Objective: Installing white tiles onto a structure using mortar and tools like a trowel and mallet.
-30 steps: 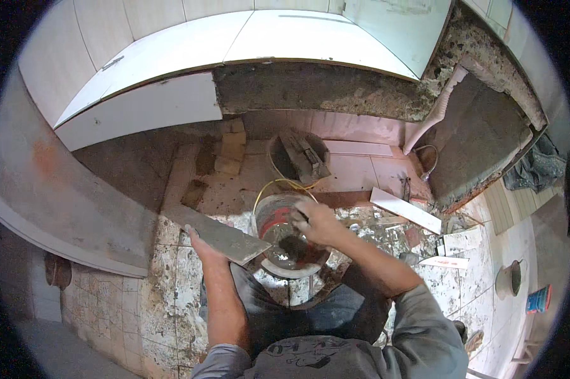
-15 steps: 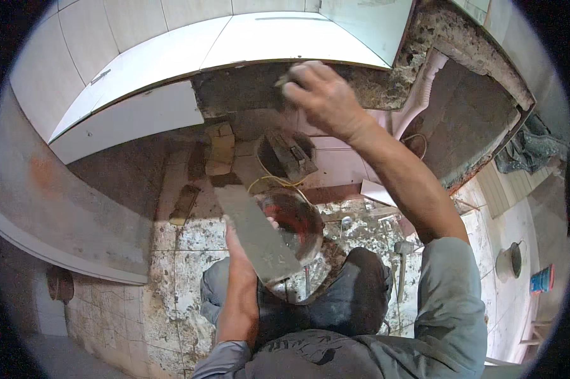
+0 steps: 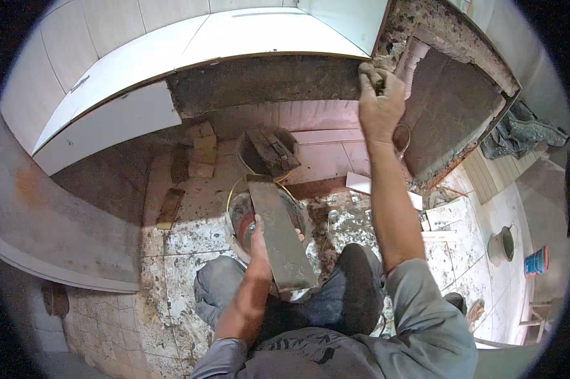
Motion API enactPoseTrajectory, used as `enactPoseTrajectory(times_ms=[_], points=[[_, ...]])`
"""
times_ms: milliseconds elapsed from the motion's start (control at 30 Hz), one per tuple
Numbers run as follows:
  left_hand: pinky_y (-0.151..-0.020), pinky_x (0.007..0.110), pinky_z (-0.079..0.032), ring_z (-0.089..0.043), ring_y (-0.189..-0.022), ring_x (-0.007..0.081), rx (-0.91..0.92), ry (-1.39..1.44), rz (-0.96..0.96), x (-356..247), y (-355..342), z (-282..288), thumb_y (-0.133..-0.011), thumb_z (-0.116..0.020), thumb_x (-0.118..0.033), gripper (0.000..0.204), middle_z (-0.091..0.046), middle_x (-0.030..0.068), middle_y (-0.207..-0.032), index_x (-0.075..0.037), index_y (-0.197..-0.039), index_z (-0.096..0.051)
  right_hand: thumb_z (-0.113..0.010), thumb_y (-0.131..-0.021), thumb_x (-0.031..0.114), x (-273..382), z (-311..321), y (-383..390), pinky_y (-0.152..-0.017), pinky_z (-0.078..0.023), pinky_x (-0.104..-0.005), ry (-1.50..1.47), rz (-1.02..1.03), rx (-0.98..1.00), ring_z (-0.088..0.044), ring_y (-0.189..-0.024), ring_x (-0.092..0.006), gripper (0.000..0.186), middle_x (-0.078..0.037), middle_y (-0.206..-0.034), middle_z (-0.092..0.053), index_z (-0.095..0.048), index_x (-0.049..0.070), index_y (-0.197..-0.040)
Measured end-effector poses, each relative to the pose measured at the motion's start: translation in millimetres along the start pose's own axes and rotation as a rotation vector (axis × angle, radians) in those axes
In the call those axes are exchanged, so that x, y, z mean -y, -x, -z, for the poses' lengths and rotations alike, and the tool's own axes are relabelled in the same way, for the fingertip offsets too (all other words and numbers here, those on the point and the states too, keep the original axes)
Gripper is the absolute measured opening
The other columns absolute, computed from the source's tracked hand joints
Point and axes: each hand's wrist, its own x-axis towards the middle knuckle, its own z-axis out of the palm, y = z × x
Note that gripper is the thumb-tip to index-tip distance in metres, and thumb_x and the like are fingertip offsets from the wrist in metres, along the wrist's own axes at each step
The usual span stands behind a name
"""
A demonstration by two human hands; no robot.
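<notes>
My left hand (image 3: 258,243) grips a long tile (image 3: 285,240) from below, its upper face coated in smooth grey mortar. The tile slants over my lap and partly covers a bucket (image 3: 237,218) with a reddish inside and a yellow rim. My right arm reaches far forward, and my right hand (image 3: 383,110) is closed around a small brownish lump (image 3: 378,81) whose exact kind I cannot make out. That hand is at the right end of the dark mortar-covered strip (image 3: 266,79) below the white countertop (image 3: 234,38), beside the rough broken corner.
Behind the bucket stands a second bucket (image 3: 250,148) with a dark block in it. Tile pieces (image 3: 203,151) lie to its left. A pink fluted moulding (image 3: 414,60) borders the right opening. Farther right are a green pail (image 3: 501,245) and a blue container (image 3: 536,262).
My right hand has swung rightward along the dark strip to the corner. The tile in my left hand has turned more upright and shifted right. The whole view has moved slightly.
</notes>
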Motion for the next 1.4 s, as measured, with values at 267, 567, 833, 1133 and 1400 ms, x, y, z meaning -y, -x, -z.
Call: enactPoseTrajectory(times_ms=[267, 567, 833, 1133, 1400], points=[[-0.079, 0.053, -0.051, -0.062, -0.09, 0.0415, -0.128, -0.062, -0.196, -28, 1, 20, -0.087, -0.033, -0.072, 0.079, -0.061, 0.027, -0.102, -0.001, -0.118, -0.051, -0.067, -0.075, 0.007, 108, -45, 128, -0.076, -0.045, -0.0438, -0.401, 0.007, 0.679, -0.053, -0.092, -0.0344, 0.023, -0.014, -0.094, -0.053, -0.06, 0.01, -0.096], [-0.08, 0.051, -0.05, -0.058, -0.086, 0.0364, -0.211, 0.216, -0.423, -64, 22, 52, -0.091, -0.036, -0.065, 0.068, -0.059, 0.0211, -0.098, -0.004, -0.118, -0.052, -0.066, -0.082, 0.031, 51, 18, 292, -0.079, -0.044, -0.0504, 0.035, -0.64, 1.028, -0.057, -0.092, -0.0455, 0.036, -0.024, -0.098, -0.059, -0.059, -0.003, -0.091], [-0.089, 0.056, -0.046, -0.055, -0.099, 0.0433, -0.199, 0.186, -0.414, -54, 12, 42, -0.09, -0.038, -0.062, 0.069, -0.053, 0.0268, -0.114, -0.003, -0.126, -0.046, -0.065, -0.083, 0.035, 24, 52, 198, -0.083, -0.044, -0.0423, -0.172, -0.979, 0.73, -0.057, -0.098, -0.0409, 0.039, -0.025, -0.103, -0.061, -0.059, 0.0, -0.098], [-0.088, 0.056, -0.046, -0.055, -0.097, 0.0426, -0.138, 0.137, -0.359, -51, 11, 33, -0.089, -0.04, -0.065, 0.075, -0.054, 0.0275, -0.111, -0.001, -0.126, -0.046, -0.071, -0.077, 0.014, -5, 15, -39, -0.082, -0.044, -0.0432, -0.072, -0.095, -0.091, -0.056, -0.093, -0.0342, 0.029, -0.019, -0.097, -0.059, -0.058, 0.002, -0.101], [-0.089, 0.056, -0.045, -0.055, -0.094, 0.043, -0.187, 0.146, -0.343, -46, -1, 43, -0.087, -0.04, -0.067, 0.076, -0.055, 0.0269, -0.108, 0.0, -0.122, -0.048, -0.063, -0.078, 0.008, -3, -8, 53, -0.071, -0.041, -0.0487, 0.019, -0.148, 0.153, -0.051, -0.082, -0.0413, 0.017, -0.022, -0.087, -0.052, -0.052, 0.003, -0.09]])
